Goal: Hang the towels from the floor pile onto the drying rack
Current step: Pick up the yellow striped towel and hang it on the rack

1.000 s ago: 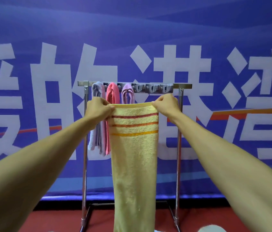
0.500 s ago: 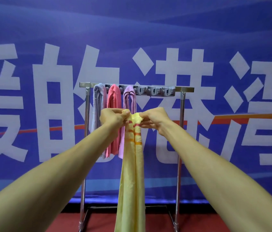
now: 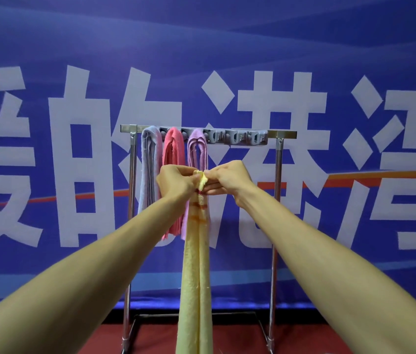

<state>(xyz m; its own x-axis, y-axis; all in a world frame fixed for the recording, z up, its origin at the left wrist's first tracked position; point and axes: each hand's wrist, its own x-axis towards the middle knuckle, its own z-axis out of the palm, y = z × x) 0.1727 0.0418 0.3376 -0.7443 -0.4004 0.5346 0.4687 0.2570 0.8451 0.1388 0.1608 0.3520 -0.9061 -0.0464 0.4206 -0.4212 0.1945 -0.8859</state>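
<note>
- The left hand (image 3: 176,183) and right hand (image 3: 227,178), close together, pinched the bunched top of the yellow towel (image 3: 196,277) before the drying rack (image 3: 282,135).
- It hung soft, limp and light, seemingly best held at that gathered end.

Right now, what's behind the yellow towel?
Directly behind the yellow towel hangs the purple towel on the drying rack, with the pink towel beside it. The purple towel's lower part and the middle of the rack's base bar are mostly covered.
</note>
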